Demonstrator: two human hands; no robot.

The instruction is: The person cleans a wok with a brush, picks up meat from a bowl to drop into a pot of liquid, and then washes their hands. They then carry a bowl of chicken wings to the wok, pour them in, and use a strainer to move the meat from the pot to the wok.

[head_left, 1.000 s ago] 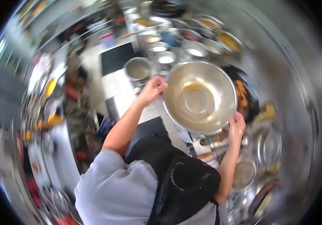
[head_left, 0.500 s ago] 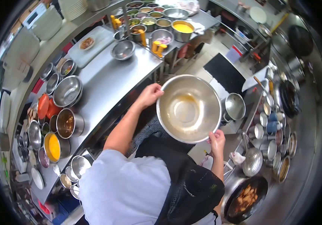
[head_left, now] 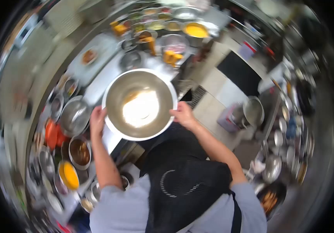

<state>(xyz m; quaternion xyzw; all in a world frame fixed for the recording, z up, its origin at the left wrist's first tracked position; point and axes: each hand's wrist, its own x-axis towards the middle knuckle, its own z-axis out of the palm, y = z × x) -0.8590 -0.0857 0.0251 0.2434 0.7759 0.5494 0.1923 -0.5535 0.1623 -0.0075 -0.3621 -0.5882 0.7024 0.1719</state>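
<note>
A large stainless steel mixing bowl [head_left: 114,93] hangs in front of me, over the edge of the steel counter. Its inside faces up at me; brownish residue shows near a bright glare on the bottom. My left hand [head_left: 97,119] is closed on the left rim. On the opposite side, my right hand [head_left: 183,113] grips the rim with fingers wrapped under it. A smaller steel bowl [head_left: 131,61] stands on the counter just beyond the big one. Another steel bowl [head_left: 75,116] sits to the left of my left hand.
Left, a pot of brown sauce [head_left: 80,152] and a pot of yellow liquid [head_left: 69,175] stand on the counter. A white cutting board [head_left: 101,50] lies at the back. Right, a wok of browned food [head_left: 271,198] is by the stove. A dark mat [head_left: 238,73] covers floor tiles.
The mixing bowl has moved left, from above the floor to the counter's edge, with both hands still on its rim. My body has turned left and the view is blurrier.
</note>
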